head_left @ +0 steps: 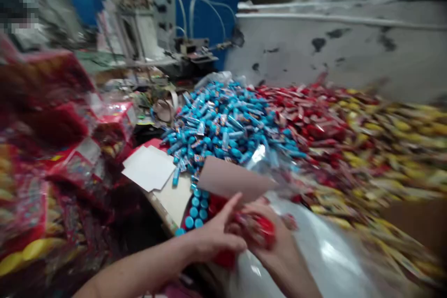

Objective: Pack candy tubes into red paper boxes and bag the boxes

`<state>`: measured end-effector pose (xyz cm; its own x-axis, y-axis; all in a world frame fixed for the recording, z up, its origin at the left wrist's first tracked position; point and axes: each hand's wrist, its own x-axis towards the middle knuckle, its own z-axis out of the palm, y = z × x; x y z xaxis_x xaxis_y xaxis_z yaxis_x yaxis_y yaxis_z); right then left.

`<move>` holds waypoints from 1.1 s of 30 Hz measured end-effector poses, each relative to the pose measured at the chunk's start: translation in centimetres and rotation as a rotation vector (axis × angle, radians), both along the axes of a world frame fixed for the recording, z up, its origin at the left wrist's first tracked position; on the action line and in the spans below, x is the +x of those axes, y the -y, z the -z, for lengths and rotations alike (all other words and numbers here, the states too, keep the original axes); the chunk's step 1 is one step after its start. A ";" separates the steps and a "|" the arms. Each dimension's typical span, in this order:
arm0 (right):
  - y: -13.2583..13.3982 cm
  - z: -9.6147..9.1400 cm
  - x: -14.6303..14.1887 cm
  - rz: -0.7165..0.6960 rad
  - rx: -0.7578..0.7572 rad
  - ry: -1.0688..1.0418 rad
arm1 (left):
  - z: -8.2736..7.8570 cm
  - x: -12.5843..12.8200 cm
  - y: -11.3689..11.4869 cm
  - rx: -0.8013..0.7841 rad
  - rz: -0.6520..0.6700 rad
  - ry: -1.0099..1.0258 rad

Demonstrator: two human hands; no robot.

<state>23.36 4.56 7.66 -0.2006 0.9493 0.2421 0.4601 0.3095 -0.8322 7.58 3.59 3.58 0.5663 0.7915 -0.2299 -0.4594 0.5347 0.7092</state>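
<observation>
My right hand (279, 237) is wrapped round a few small red-capped tubes (263, 230), blurred by motion. Close beside it on the left, my left hand (218, 233) has its thumb and a finger spread apart, pointing towards those tubes; its other fingers are partly hidden. Below my hands is a box (188, 200) with rows of blue-capped tubes (195, 212) standing caps up and a red section (216, 205) partly covered by my left hand. A greyish-pink card flap (233, 179) stands tilted just behind my hands.
Heaps of blue tubes (223, 121), red tubes (310, 116) and yellow items (401, 130) spread across the back and right. White cards (148, 167) lie at left. Red packed boxes (77, 163) are stacked far left. Clear plastic (324, 251) lies at right front. A machine (139, 32) stands behind.
</observation>
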 end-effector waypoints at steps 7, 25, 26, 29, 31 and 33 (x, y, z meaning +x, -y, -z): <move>2.5 0.8 -5.0 -0.040 -0.162 -0.018 | 0.7 -1.6 0.8 -0.225 -0.199 0.213; 2.7 -1.5 -5.2 -0.110 -0.231 0.036 | 0.2 -2.6 0.1 -0.367 -0.343 0.083; 2.7 -1.7 -5.0 -0.087 -0.230 0.029 | 0.2 -2.8 0.1 -0.366 -0.349 0.076; 2.9 -1.8 -4.1 0.041 -0.181 -0.033 | 0.0 -3.6 0.1 -0.399 -0.355 0.074; 3.2 -1.2 -3.3 0.210 -0.138 -0.158 | -0.3 -4.4 0.2 -0.468 -0.354 0.087; 3.6 0.0 -2.6 0.427 -0.140 -0.336 | -0.5 -5.7 0.2 -0.538 -0.380 0.114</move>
<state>20.72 0.95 7.62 0.2749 0.9571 0.0921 0.2230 0.0297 -0.9744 1.92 3.36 4.12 0.3142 0.7326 -0.6038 -0.7420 0.5863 0.3251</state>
